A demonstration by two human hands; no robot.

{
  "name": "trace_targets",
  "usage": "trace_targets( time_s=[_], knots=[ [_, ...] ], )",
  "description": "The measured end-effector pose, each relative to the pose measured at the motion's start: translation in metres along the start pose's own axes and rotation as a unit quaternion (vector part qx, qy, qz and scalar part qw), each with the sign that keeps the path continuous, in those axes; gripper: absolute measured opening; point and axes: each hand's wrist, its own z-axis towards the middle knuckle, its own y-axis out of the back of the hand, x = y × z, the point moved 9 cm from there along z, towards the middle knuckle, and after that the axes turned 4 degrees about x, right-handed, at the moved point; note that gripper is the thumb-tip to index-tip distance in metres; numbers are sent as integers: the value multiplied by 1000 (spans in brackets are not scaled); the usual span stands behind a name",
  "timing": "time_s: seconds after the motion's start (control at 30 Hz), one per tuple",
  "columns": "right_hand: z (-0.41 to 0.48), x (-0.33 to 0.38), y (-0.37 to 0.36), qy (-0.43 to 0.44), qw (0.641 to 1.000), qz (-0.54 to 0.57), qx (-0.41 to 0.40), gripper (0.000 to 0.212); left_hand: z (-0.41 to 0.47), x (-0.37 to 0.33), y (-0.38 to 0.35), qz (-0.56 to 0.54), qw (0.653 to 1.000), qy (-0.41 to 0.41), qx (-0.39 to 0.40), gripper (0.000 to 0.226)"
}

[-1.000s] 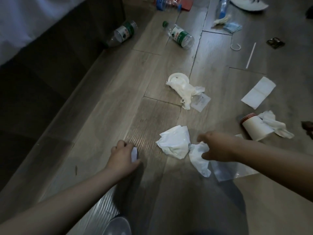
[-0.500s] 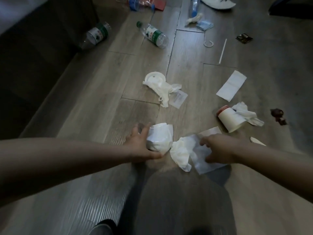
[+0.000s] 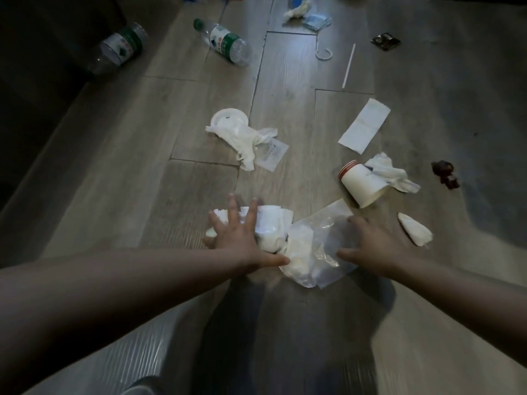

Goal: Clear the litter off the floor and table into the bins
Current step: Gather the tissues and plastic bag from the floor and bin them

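Left hand: the left hand lies flat, fingers straight and spread, pressing down on the tissue wad.
Right hand: the right hand curls fingers and thumb onto the plastic bag, gripping its right side.
Tissue wad: soft, crumpled white paper, near centre on the floor, touching the bag.
Plastic bag: thin, clear, glossy film, wrinkled, with more white tissue bunched at its left end.
Paper cup: the paper cup is smooth and white with a red-striped rim. It lies on its side just beyond the right hand.
Napkin: the napkin is a flat white rectangle, farther right.
Lid: the lid is a round white disc, beyond the left hand.
Bottles: the left bottle and the second bottle are clear ribbed plastic with green labels, lying far left.
Floor: grey wood-grain planks.
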Motion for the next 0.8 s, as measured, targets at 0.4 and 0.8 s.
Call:
trace_targets(
  time_s=[0.4,0.8],
  knots=[
    [0,-66,28,-118,983,5,-142,75,15,-15,-1,39,998,36,-36,120],
    [4,-67,12,-72,992,63,-83,91,22,-13,21,20,996,4,-86,76]
  ],
)
